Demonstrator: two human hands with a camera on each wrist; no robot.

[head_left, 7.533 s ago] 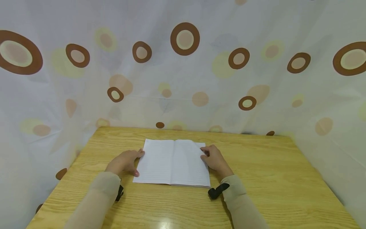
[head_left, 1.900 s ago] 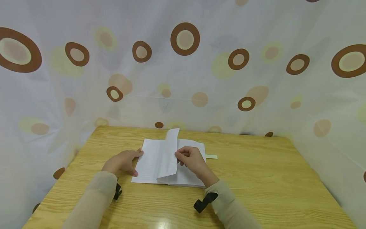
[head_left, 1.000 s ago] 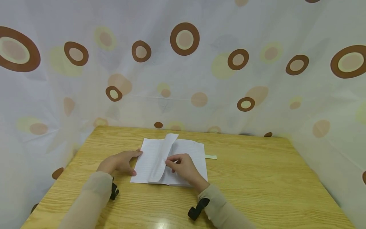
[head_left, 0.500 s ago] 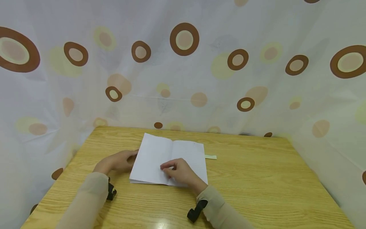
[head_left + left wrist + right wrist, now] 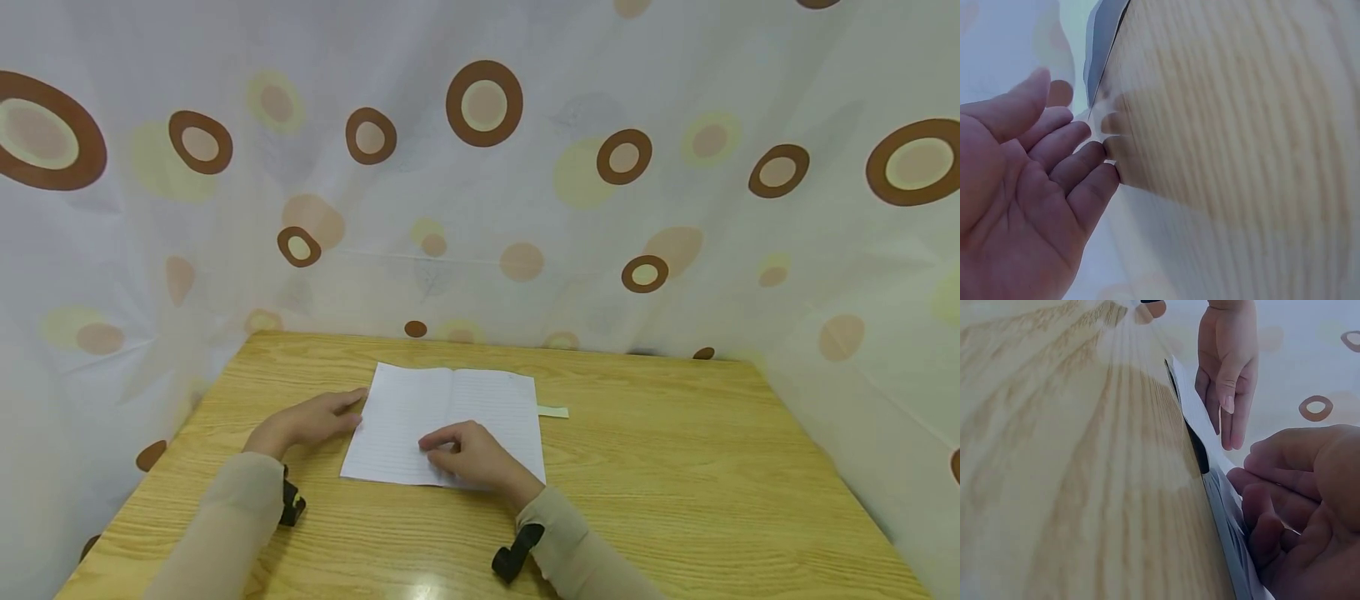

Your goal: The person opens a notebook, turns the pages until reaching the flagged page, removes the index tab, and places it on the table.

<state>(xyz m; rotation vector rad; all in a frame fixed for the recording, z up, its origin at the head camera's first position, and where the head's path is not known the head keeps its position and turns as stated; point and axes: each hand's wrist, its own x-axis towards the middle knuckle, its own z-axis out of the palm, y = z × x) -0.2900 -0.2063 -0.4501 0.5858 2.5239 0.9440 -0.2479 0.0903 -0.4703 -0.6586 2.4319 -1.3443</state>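
An open notebook (image 5: 405, 408) with lined white pages lies flat on the wooden table. A pale green strip (image 5: 553, 412) sticks out past its right edge, the rest of it hidden by the pages. My right hand (image 5: 476, 457) is over the lower middle of the notebook, its fingers loosely bent with nothing between them; the right wrist view shows them low at the pages. Beside the left edge is my left hand (image 5: 311, 419), fingers extended and slightly bent, holding nothing. In the left wrist view, that hand's fingertips (image 5: 1113, 172) are at the table surface.
The light wooden table (image 5: 675, 467) extends on all sides of the notebook. Behind it and at both sides hangs a white curtain (image 5: 555, 250) with brown and yellow circles. A black strap (image 5: 517, 552) is on the right wrist, another (image 5: 291, 500) on the left.
The right hand has turned a page from right to left and let go of it; it now lies flat. The left hand drew back off the left page's edge. The green strip showed after the first frame.
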